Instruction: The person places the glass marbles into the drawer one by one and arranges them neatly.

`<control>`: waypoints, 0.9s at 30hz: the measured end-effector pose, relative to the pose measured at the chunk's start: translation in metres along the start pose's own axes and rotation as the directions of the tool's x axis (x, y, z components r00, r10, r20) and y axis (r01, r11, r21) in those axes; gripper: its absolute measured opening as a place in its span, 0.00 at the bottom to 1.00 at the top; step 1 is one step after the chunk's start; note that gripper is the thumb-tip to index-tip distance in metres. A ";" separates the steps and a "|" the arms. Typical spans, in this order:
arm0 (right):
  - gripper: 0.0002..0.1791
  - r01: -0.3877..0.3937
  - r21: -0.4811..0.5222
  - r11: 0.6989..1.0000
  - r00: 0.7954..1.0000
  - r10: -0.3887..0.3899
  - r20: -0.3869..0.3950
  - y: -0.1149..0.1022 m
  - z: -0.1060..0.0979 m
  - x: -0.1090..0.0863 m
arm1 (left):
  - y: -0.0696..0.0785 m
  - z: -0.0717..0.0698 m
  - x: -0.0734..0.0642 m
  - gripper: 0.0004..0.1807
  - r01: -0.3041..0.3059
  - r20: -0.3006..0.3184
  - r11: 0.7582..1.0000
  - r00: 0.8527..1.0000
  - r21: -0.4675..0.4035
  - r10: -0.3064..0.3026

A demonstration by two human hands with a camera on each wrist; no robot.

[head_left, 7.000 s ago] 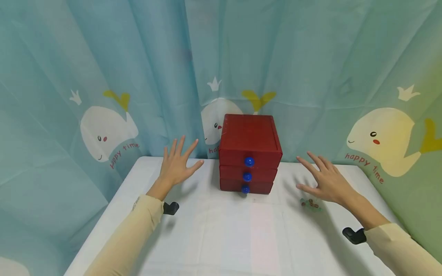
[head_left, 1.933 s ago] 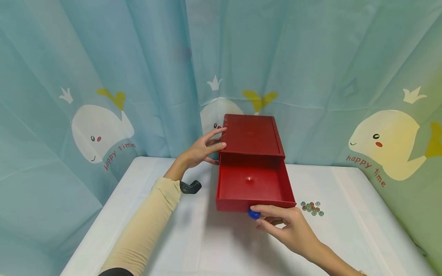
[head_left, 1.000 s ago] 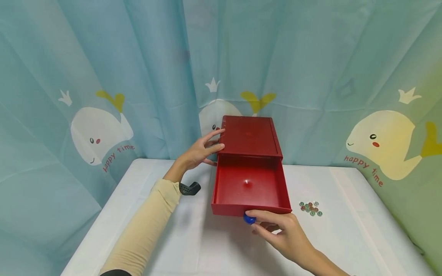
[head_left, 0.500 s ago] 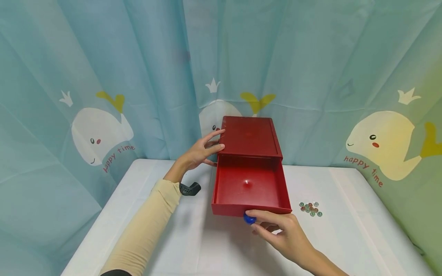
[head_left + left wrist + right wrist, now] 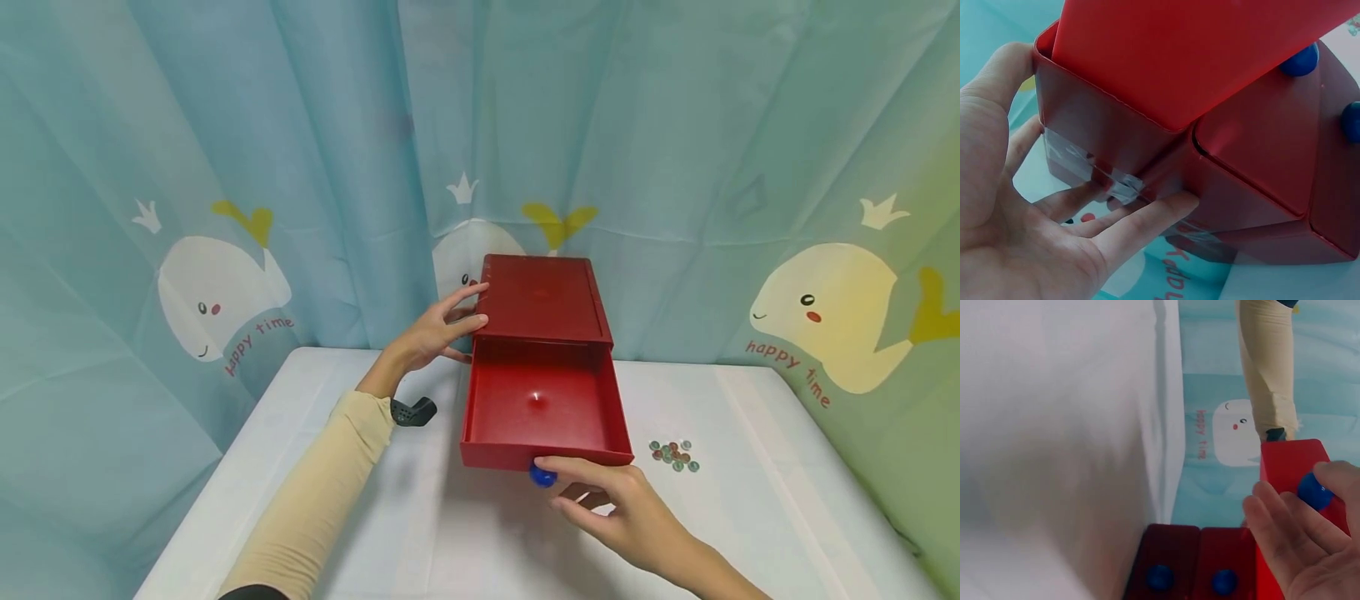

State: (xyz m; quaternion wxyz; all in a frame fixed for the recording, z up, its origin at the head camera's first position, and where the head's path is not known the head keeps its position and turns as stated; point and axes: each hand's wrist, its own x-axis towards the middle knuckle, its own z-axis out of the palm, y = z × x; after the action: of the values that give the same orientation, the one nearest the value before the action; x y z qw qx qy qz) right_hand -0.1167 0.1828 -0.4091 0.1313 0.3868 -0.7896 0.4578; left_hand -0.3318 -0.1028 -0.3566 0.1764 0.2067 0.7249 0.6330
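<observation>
A red plastic drawer cabinet (image 5: 542,296) stands at the back middle of the table, its top drawer (image 5: 498,455) pulled far out and bare inside. My left hand (image 5: 431,335) rests against the cabinet's left side; in the left wrist view its thumb touches the upper edge and its spread fingers lie along the taped side. My right hand (image 5: 630,512) is at the blue ball knob (image 5: 542,477) on the drawer front. Its index fingertip touches the top of the knob, while the thumb stands a little apart below it. Two lower drawers with blue knobs (image 5: 1160,577) are pushed in.
Right of the drawer, several small round green and brown pieces (image 5: 675,455) lie grouped on the white table (image 5: 750,517). Behind the cabinet hangs a blue-green curtain (image 5: 660,150) with whale prints. A black wrist mount (image 5: 414,412) juts from the left sleeve.
Since seven seconds ago both hands have come to the cabinet and the top drawer has been pulled out. In the last half second the right thumb has come off the knob.
</observation>
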 end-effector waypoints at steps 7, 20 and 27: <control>0.30 -0.051 0.064 0.997 0.991 0.042 0.131 -0.007 -0.016 -0.002 | -0.002 0.000 0.001 0.36 0.002 0.000 1.000 1.000 0.001 -0.002; 0.33 -0.059 0.139 0.989 0.967 0.022 0.252 -0.009 -0.055 -0.022 | -0.007 0.000 0.002 0.35 -0.008 -0.005 1.000 1.000 0.005 0.008; 0.37 0.154 0.197 0.968 0.969 -0.187 0.162 -0.007 -0.078 -0.022 | -0.008 -0.001 0.003 0.36 -0.030 -0.007 0.999 1.000 0.014 0.030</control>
State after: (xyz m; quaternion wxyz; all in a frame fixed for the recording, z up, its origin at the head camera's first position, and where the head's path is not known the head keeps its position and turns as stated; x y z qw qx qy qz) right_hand -0.1089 0.2561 -0.3744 0.0627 0.5037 -0.7165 0.4786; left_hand -0.3356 -0.1028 -0.3642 0.1628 0.2164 0.7268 0.6313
